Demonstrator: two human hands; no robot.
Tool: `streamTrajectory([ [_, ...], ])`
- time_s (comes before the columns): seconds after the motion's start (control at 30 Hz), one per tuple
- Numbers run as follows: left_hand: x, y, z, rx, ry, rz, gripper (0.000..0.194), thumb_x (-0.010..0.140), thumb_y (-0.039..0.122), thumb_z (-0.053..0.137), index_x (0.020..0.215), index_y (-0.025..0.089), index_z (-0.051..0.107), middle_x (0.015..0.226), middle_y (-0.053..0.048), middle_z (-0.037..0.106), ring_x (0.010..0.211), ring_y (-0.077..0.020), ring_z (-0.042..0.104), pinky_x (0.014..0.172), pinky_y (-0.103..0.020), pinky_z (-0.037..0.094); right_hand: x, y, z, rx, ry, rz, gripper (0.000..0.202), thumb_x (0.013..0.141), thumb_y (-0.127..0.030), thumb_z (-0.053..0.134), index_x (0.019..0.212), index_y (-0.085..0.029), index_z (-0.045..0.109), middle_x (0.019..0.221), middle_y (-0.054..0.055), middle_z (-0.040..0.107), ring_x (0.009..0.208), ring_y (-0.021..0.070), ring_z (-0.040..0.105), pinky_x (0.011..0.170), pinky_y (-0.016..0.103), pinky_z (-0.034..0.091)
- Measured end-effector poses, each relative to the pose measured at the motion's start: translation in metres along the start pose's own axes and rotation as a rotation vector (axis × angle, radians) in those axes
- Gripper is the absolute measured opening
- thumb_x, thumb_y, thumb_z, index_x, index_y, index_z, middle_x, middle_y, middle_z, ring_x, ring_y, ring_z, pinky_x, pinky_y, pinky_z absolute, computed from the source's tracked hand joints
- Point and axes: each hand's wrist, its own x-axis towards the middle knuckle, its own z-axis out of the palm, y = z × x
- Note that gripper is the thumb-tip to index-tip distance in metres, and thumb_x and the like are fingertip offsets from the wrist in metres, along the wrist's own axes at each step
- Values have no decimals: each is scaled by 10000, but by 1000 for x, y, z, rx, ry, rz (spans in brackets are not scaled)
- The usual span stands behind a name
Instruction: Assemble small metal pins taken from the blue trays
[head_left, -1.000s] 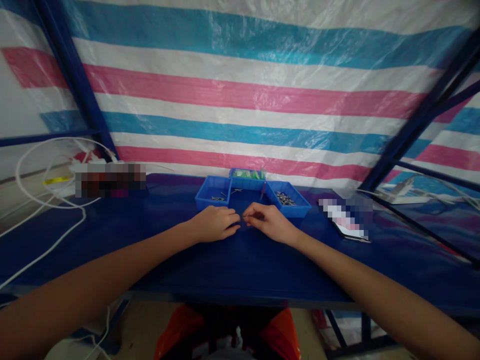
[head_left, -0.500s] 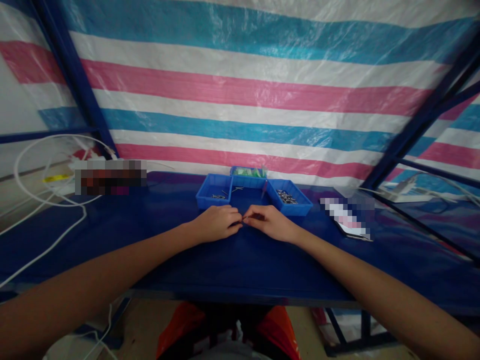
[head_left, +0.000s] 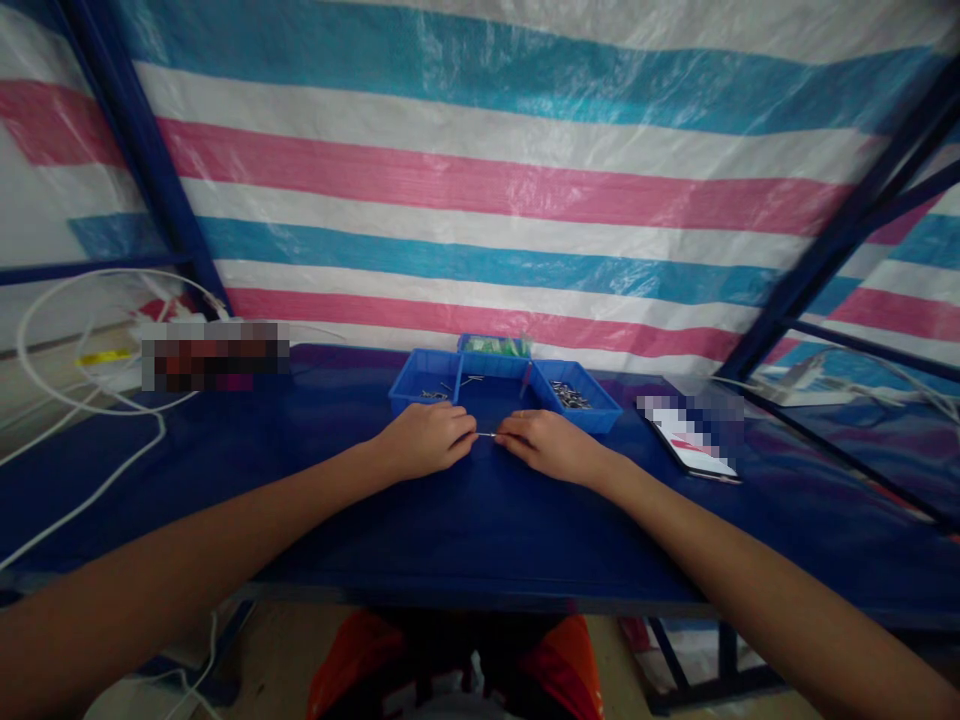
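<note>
Between my two hands a thin, pale metal rod lies level, one end at each set of fingertips. My left hand is closed in a pinch on its left end. My right hand pinches the other end, where a slightly darker tip shows; I cannot make out its details. Just beyond my left hand sits a blue tray with a few slim metal pieces. Behind my right hand another blue tray holds a pile of small metal parts.
A third blue bin with green-and-clear packaging stands behind the two trays. Loose pins lie on the blue table. A phone is at the right; white cables run along the left. Striped sheeting hangs behind.
My hands have drawn slightly apart, so more of the thin metal rod shows between the fingertips. The right fingers have closed further together. The view has shifted a little.
</note>
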Motion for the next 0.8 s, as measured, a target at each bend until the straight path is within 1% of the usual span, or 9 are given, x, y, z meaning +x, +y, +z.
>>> streamTrajectory([
  [0.2, 1, -1, -1, -9, 36, -10, 237, 911, 287, 405, 844, 169, 599, 808, -17, 634, 797, -154, 591, 677, -251, 423, 0, 1, 3, 12, 11, -19, 236, 926, -245, 407, 893, -144, 618, 805, 60, 618, 746, 145, 574, 699, 247, 401],
  [0.37, 0, -1, -2, -9, 93, 39, 275, 933, 289, 366, 878, 171, 608, 819, -20, 636, 806, -144, 589, 693, -246, 420, 1, 1, 7, 17, 11, -43, 240, 925, -245, 413, 876, -144, 625, 813, 59, 602, 751, 140, 572, 700, 242, 408],
  [0.47, 0, 0, -1, 9, 91, 53, 284, 938, 286, 355, 873, 171, 606, 815, -21, 634, 803, -143, 589, 696, -243, 421, 1, 0, 6, 5, 8, -40, 233, 922, -243, 419, 883, -148, 628, 821, 60, 607, 756, 141, 576, 700, 241, 412],
  [0.63, 0, -1, -1, 28, 64, -37, 254, 924, 294, 388, 851, 168, 596, 802, -19, 636, 785, -149, 602, 660, -242, 425, 0, 1, 3, -4, 49, 3, 217, 914, -250, 438, 908, -151, 631, 827, 60, 618, 758, 143, 582, 703, 245, 415],
  [0.8, 1, -2, 0, 38, 18, -44, 253, 917, 295, 393, 822, 165, 589, 779, -16, 639, 732, -149, 610, 602, -237, 414, -1, 0, -2, -1, 97, 6, 221, 917, -247, 432, 929, -148, 629, 835, 58, 626, 767, 146, 584, 712, 252, 423],
])
